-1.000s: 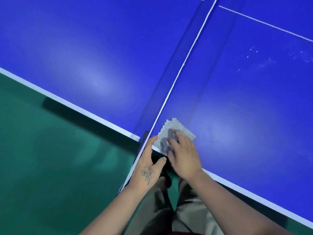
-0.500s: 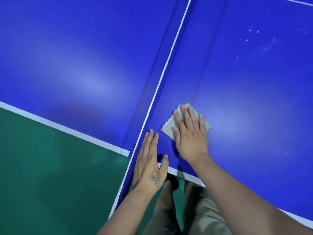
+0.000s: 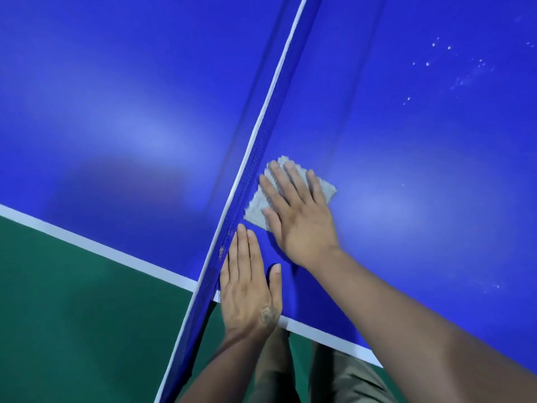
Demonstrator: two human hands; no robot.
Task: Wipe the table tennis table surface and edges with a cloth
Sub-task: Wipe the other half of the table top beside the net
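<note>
table (image 3: 421, 146): blue top, white line along the edge, some small white specks far right
net (image 3: 263, 126): blue, white top band, stands across the table
cloth (image 3: 327, 189): grey, flat on the table, just beside the net

Right hand (image 3: 299, 216) covers most of the cloth (image 3: 257, 207). Counter (image 3: 436, 170) cut off by the frame's top and right edges. Net (image 3: 258, 158) mesh blurred.

Grey cloth (image 3: 293, 193), small, folded flat w/ zigzag edges, lies on blue bench (image 3: 406, 146) just beside the net (image 3: 261, 135), near bench's white-striped near edge. Bench glossy, w/ white specks far right.
</note>
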